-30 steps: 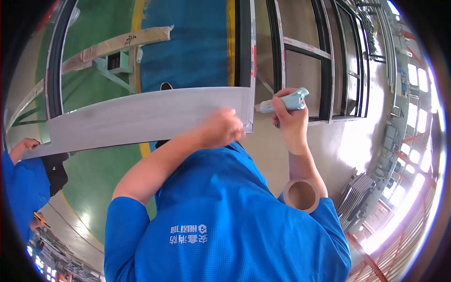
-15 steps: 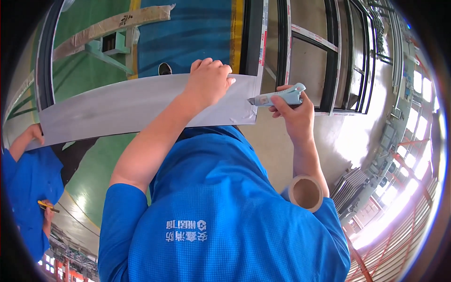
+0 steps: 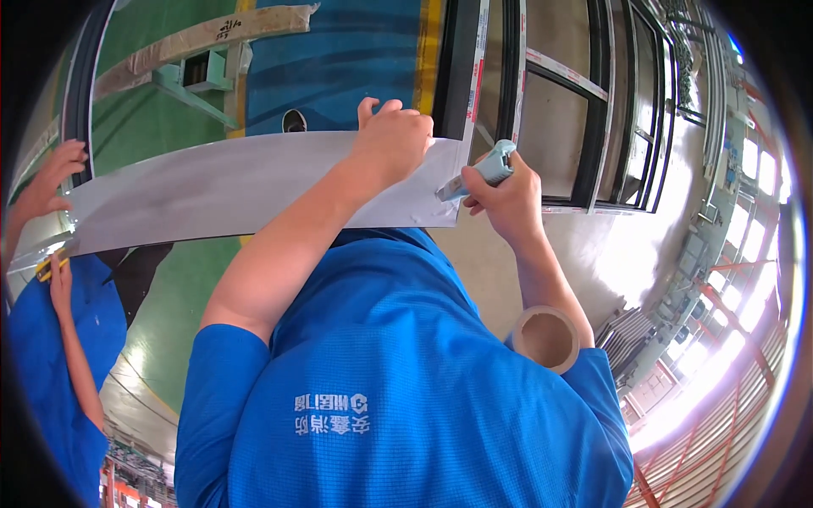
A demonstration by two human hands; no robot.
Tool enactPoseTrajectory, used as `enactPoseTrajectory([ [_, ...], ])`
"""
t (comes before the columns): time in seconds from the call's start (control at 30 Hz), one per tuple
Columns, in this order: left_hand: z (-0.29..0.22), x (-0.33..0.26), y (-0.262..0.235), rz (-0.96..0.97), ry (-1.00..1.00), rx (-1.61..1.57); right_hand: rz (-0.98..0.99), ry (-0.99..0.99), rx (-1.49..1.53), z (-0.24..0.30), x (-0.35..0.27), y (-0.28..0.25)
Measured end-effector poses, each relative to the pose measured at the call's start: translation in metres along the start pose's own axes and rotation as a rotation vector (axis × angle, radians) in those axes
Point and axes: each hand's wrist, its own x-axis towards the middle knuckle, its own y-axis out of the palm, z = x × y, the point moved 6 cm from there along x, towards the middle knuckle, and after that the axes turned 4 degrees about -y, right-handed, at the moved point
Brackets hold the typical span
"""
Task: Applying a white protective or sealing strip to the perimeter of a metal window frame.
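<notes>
A long grey sheet (image 3: 212,190) stretches across the view in front of a black window frame (image 3: 593,110). My left hand (image 3: 391,140) grips its upper edge near the right end, with the fingers curled over the top. My right hand (image 3: 508,199) is closed around a pale blue utility knife (image 3: 478,172), whose tip touches the sheet's lower right corner. A brown tape roll (image 3: 546,339) hangs around my right forearm. My blue shirt fills the lower middle of the picture.
At the far left a co-worker in blue (image 3: 51,356) holds the sheet's other end with one hand (image 3: 51,173) and has a small yellow tool (image 3: 47,267) in the other. Behind lie a green floor (image 3: 144,118), a wrapped bar (image 3: 195,38) and more frames at right.
My left hand has slid up onto the sheet's top edge near its right end. The knife has come in from the right to the sheet's lower right corner.
</notes>
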Motion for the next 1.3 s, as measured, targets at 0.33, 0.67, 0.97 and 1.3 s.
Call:
enactPoseTrajectory([
  [0.33, -0.001, 0.007, 0.002, 0.166, -0.062, -0.037, -0.136, -0.201, -0.159, 0.028, 0.034, 0.004],
  [0.67, 0.023, 0.022, 0.029, 0.335, -0.228, -0.072, -0.374, -0.52, 0.129, 0.04, 0.019, -0.028],
  [0.97, 0.057, 0.011, 0.114, 0.578, -0.384, 0.115, -0.327, -0.324, 0.322, 0.0, -0.007, -0.041],
  [1.3, 0.078, 0.005, 0.139, 1.08, -0.553, -0.309, -0.41, -0.239, 0.461, -0.04, -0.038, -0.053],
])
